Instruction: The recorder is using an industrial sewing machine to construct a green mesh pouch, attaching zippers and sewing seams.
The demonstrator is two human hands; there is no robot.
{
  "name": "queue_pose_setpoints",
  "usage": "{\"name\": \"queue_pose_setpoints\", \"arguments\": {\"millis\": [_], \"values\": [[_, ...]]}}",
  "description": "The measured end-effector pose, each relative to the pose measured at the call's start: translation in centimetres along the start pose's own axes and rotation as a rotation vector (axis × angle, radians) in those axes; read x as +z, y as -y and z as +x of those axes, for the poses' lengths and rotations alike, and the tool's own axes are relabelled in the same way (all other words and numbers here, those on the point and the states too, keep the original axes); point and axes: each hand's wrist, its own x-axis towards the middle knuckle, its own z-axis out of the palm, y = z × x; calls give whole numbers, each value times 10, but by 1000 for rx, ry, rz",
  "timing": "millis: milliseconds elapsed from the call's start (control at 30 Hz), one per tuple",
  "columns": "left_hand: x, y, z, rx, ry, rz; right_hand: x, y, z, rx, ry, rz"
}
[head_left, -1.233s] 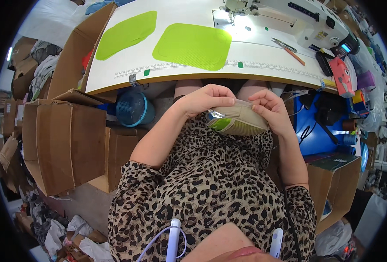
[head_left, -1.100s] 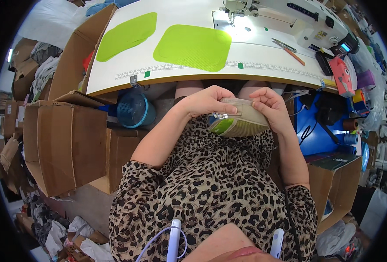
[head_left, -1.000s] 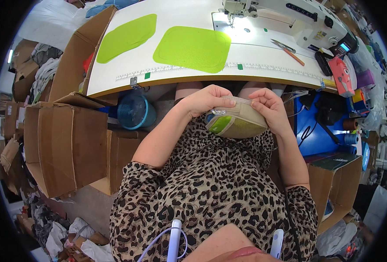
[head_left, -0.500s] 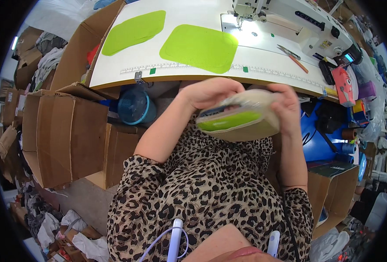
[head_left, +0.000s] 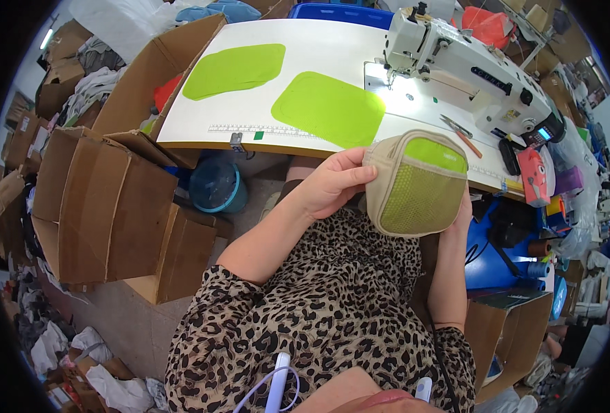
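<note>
A small beige and lime-green pouch [head_left: 422,189] with a mesh front pocket is held up before my chest, just off the table's front edge. My left hand [head_left: 339,180] pinches its left side, thumb on the near face. On the far right side, my right hand [head_left: 462,212] grips the pouch from behind; most of its fingers are hidden. Beyond the pouch, a lime-green rounded panel [head_left: 329,107] lies on the white table [head_left: 188,120]. Another stack of lime-green panels [head_left: 234,71] lies farther left.
A sewing machine [head_left: 484,76] with a lit needle area stands at the back right. Near it lie snips [head_left: 455,126] and an orange-handled tool [head_left: 469,144]. Cardboard boxes [head_left: 105,206] crowd the left, beside a blue bin [head_left: 215,184]. A red-pink box [head_left: 533,177] sits at the right edge.
The pouch has turned so its mesh front now faces up toward me, and it has shifted right. My left hand has moved from its top to its left side. The view has shifted slightly.
</note>
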Motion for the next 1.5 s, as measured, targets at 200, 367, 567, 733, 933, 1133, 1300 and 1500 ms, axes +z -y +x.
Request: {"name": "queue_pose_setpoints", "arguments": {"millis": [200,367,567,733,933,1133,1300,1500], "values": [[5,1,-4,0,15,11,-12,-5,2,-6,-21,-33],[1,3,-6,-33,34,6,-19,-7,7,0,-94,-20],[-5,11,-9,56,7,-114,-14,-7,9,8,-36,-55],[-5,16,-10,42,15,-61,-28,-9,12,9,-56,-51],[-47,5,-21,-107,149,296,21,22,-4,-194,111,-257],[-37,-1,-3,46,37,707,109,43,-34,-336,695,-1277],[12,-3,10,-24,242,1000,131,15,-43,-83,744,-1470],[-5,13,10,-227,58,738,101,16,-43,-37,546,-1108]]}}
